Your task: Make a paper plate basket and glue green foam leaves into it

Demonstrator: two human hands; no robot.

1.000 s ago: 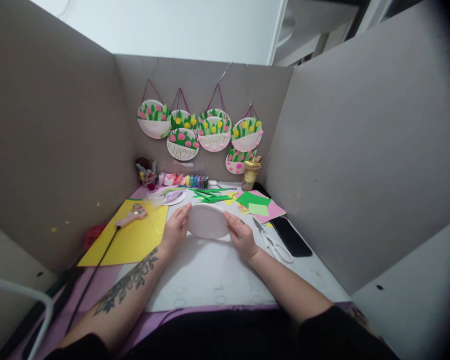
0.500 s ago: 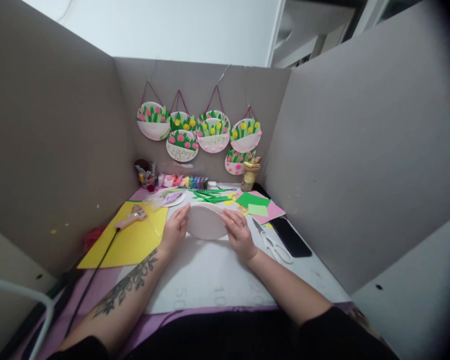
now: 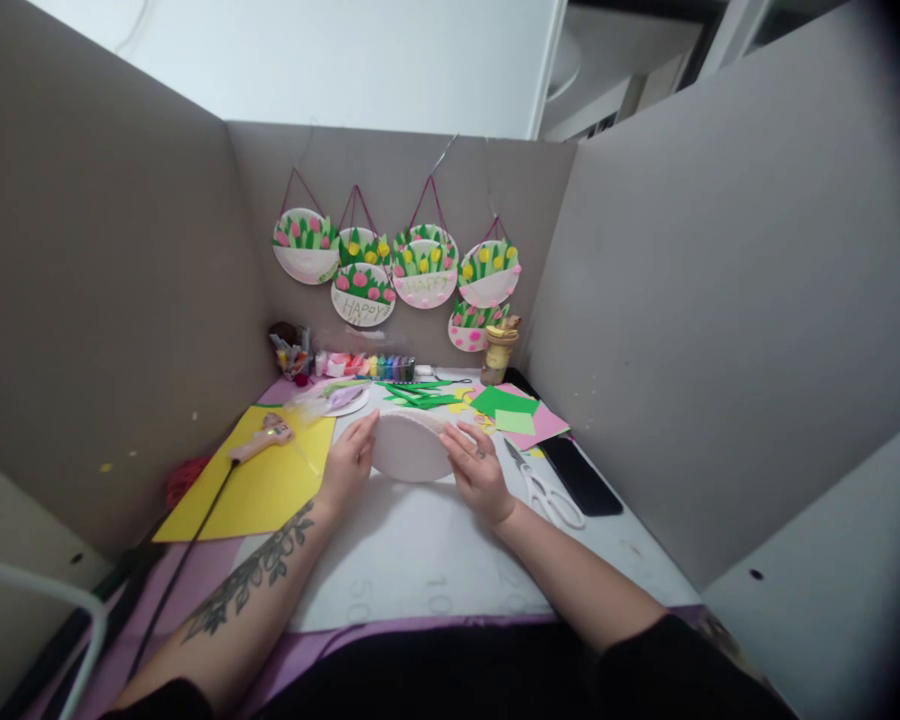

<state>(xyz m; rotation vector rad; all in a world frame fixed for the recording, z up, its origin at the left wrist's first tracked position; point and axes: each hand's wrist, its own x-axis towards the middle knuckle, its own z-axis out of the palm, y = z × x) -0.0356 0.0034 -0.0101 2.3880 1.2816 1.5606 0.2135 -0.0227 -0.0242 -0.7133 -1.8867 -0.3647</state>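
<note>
Between both hands, above the white table top, is a white paper plate held tilted. My left hand grips its left edge, with the fingertips partly hidden behind the rim. At the right edge, my right hand holds the plate with its fingers laid along the rim. White-handled scissors lie just right of my right hand. To the left, a pink glue gun rests on a yellow sheet.
Green paper strips, green sheets and a pink sheet lie behind the plate. A black phone is on the right. Paint bottles line the back. Decorated plates hang on the grey partition.
My right hand's fingers have shifted slightly on the plate's rim. The plate stays between both hands, and the view has tilted a little.
</note>
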